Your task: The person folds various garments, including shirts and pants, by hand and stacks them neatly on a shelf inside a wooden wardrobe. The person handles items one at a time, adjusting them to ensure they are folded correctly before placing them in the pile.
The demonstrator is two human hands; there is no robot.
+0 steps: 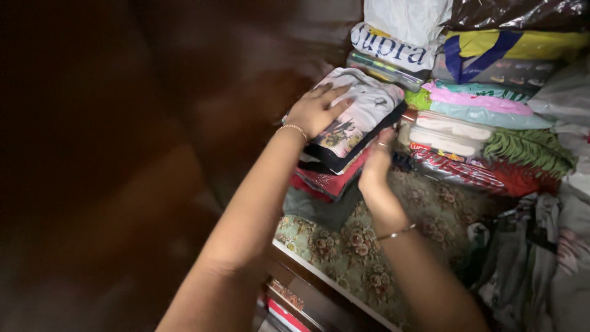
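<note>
**2 hands on a pile of folded clothes**

Nearest to me I see the flowery shelf liner [344, 246]. My right hand [376, 165] grips the side of the clothes pile [335, 175], fingers curled around its edge. My left hand [314, 110] lies flat and wide on the white printed shirt [362, 107] on top. Behind are stacked packets [473, 110].

Shelf liner: a floral cloth [344, 246] covers the shelf, beige with dark roses.
Back right: a stack of packaged fabrics [479, 104] in pink, teal and yellow (wrapped in clear plastic).
Top: a white plastic bag [405, 21].
Right edge: loose grey garments [541, 258], crumpled.
Left: dark wooden wardrobe door [92, 154].
</note>
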